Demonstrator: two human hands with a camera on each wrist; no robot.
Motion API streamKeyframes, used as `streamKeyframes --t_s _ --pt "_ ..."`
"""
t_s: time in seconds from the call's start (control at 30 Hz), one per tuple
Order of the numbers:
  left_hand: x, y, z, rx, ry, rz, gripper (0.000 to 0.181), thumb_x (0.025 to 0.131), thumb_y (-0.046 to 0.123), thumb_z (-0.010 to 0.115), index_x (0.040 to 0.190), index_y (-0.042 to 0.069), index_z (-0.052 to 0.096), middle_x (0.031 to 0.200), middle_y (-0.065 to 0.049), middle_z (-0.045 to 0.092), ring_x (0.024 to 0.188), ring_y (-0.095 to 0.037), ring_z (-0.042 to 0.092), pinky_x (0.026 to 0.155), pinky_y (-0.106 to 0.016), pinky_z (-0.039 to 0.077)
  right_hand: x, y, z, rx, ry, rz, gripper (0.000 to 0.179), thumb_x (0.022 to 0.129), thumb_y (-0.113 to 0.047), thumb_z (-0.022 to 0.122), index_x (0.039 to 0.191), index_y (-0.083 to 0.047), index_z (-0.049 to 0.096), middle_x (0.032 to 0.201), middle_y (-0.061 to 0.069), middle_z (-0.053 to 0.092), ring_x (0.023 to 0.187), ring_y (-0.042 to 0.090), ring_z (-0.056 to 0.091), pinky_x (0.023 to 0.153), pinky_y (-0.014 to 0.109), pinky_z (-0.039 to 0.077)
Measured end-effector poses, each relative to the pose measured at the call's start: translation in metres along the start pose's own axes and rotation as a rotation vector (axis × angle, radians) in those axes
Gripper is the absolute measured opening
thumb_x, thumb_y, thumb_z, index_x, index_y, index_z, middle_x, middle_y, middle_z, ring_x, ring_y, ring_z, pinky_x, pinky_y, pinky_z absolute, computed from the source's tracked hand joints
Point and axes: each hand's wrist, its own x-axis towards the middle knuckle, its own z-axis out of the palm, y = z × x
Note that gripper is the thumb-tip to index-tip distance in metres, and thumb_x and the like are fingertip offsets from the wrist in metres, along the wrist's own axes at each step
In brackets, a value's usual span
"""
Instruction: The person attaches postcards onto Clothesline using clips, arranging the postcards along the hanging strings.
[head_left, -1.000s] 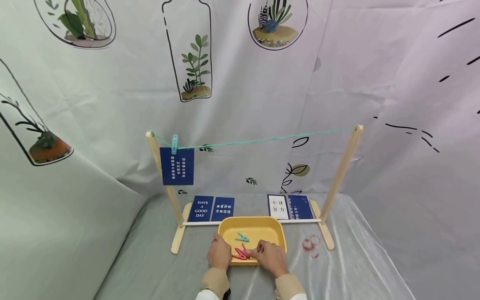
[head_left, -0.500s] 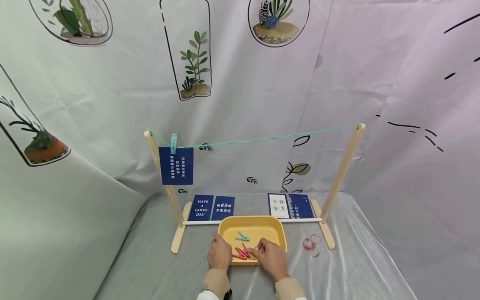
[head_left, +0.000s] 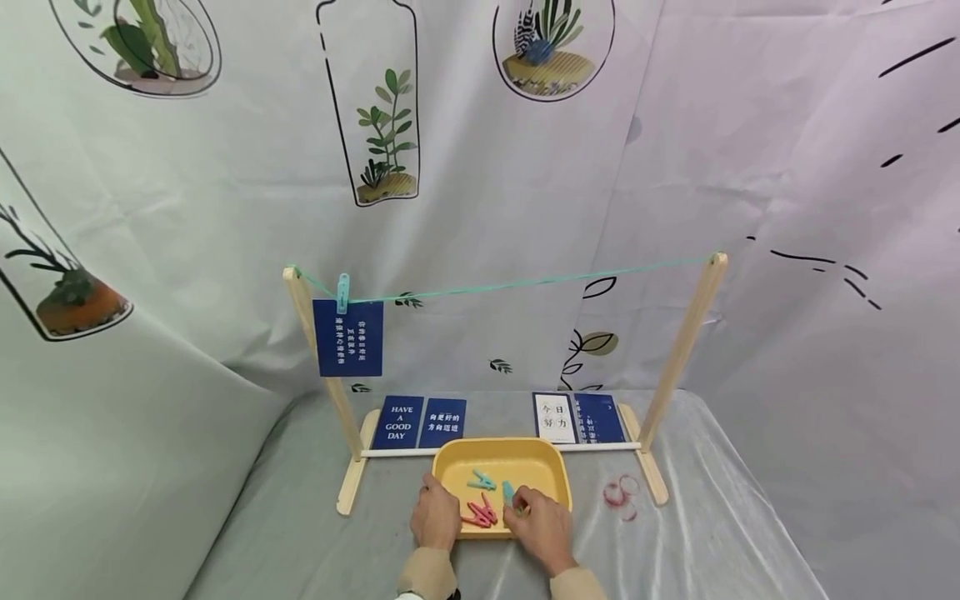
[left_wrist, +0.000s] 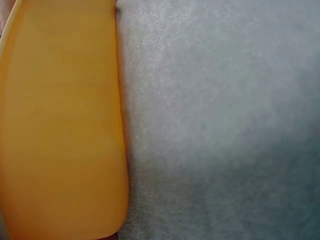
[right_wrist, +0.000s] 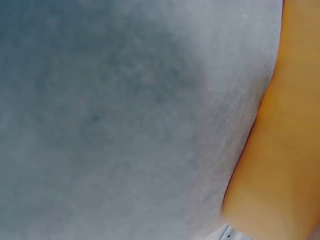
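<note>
My left hand [head_left: 436, 518] grips the near left rim of a shallow yellow tray [head_left: 501, 450]. Over the tray's right side, my right hand [head_left: 542, 528] pinches a teal clothespin [head_left: 507, 492], whose upper end shows beyond the fingertips. Another teal clothespin [head_left: 482, 480] lies on the tray floor, farther back. Red clothespins [head_left: 481, 510] are bunched at the near side, between both hands. In both wrist views only the tray's outer wall [left_wrist: 65, 125] and the grey cloth show clearly; the fingers are out of sight there.
Behind the tray stands a wooden frame [head_left: 686, 350] with a green string [head_left: 525, 284]. A teal clothespin [head_left: 342, 293] holds a blue card [head_left: 348, 342] on it. Several cards [head_left: 442, 422] lie along the back. Reddish rings [head_left: 617, 493] lie on the right.
The teal clothespin in my right hand now points up and shows more clearly beyond the fingers. My left hand stays on the tray. The head view has shifted slightly.
</note>
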Motion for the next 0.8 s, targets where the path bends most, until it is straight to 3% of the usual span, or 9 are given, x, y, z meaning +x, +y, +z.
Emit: streamKeyframes --t_s 0.23,0.53,0.8 --pt "0.0010 0.0001 -0.0016 0.002 -0.011 -0.009 0.033 0.090 0.012 0.052 0.117 -0.004 0.043 0.086 -0.017 0.056 0.065 -0.028 0.056 0.061 -0.045 0.046 -0.0016 -0.0016 -0.0016 0.059 0.027 0.014 0.029 0.070 -0.036 0.075 0.091 -0.021 0.062 0.074 -0.013 0.053 0.055 -0.004 0.038 0.049 0.020 0.028" --pt "0.0027 -0.0030 -0.0021 -0.023 0.007 0.007 0.032 0.089 0.011 0.051 0.117 -0.002 0.043 0.087 -0.017 0.057 0.068 -0.031 0.058 0.062 -0.046 0.045 -0.0039 -0.0002 -0.0053 0.151 0.100 -0.080 0.020 0.076 -0.036 0.071 0.092 -0.026 0.065 0.077 -0.015 0.050 0.056 -0.008 0.033 0.049 0.015 0.024" --pt "-0.0010 -0.0026 -0.0029 -0.035 0.003 0.006 0.030 0.088 0.010 0.051 0.115 -0.002 0.044 0.085 -0.016 0.056 0.068 -0.031 0.057 0.062 -0.047 0.045 -0.0053 0.0011 -0.0071 0.183 0.047 -0.029 0.023 0.078 -0.041 0.069 0.093 -0.025 0.061 0.063 -0.020 0.050 0.049 -0.008 0.035 0.048 0.015 0.025"
